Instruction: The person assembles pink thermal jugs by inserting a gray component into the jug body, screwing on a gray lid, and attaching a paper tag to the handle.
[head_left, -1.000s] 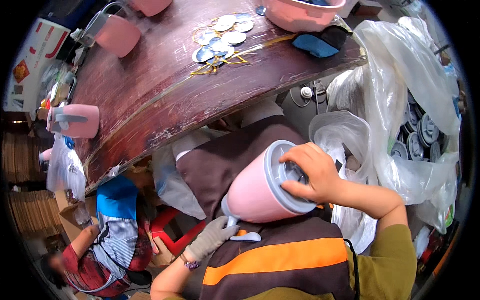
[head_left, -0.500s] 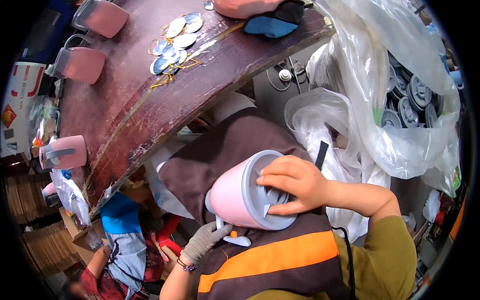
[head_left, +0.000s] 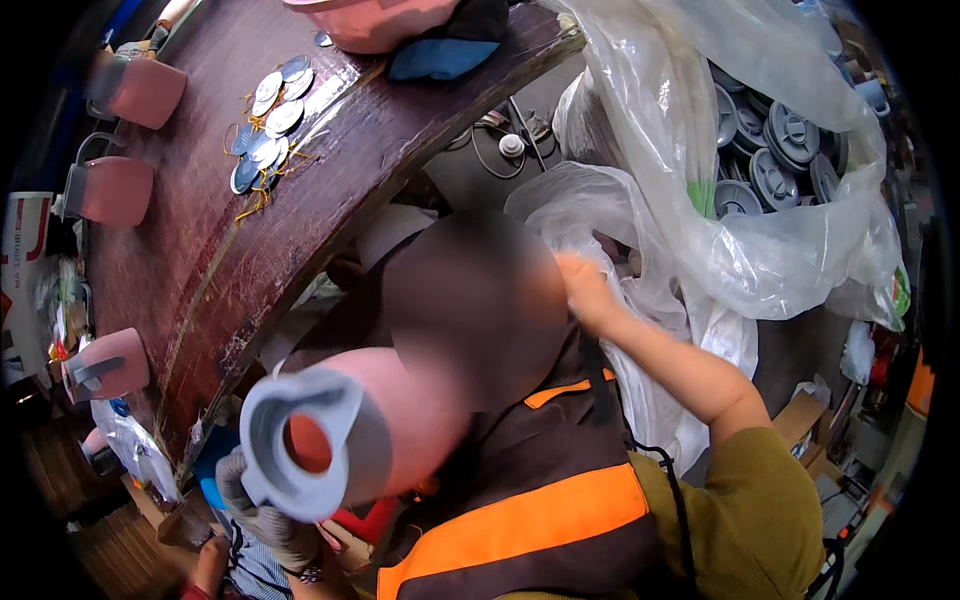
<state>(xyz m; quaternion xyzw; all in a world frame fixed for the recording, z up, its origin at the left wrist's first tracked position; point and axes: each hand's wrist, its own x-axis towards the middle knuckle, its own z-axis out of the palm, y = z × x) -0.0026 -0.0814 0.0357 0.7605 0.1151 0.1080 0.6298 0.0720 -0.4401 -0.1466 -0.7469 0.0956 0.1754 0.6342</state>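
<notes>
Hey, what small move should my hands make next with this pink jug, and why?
I'd probably move the right hand toward the grey lids in the clear bag, since the round opening of the pink jug looks uncovered and the gloved left hand supports its grey rim.

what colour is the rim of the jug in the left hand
The rim is blue-grey, best seen in the head view.

With your brown fabric apron (head_left: 540,455) as the clock's centre, you have the grey-collared pink plastic jug (head_left: 400,430) at 9 o'clock. Your dark-red wooden table (head_left: 215,290) spans 9 to 12; on it, three pink-and-grey plastic jugs (head_left: 120,190) line 9 to 10, round white string tags (head_left: 265,150) lie at 11, and a pink plastic basin (head_left: 380,28) sits right of them. At 1, a clear plastic sack (head_left: 800,270) holds round grey plastic lids (head_left: 790,140).
</notes>
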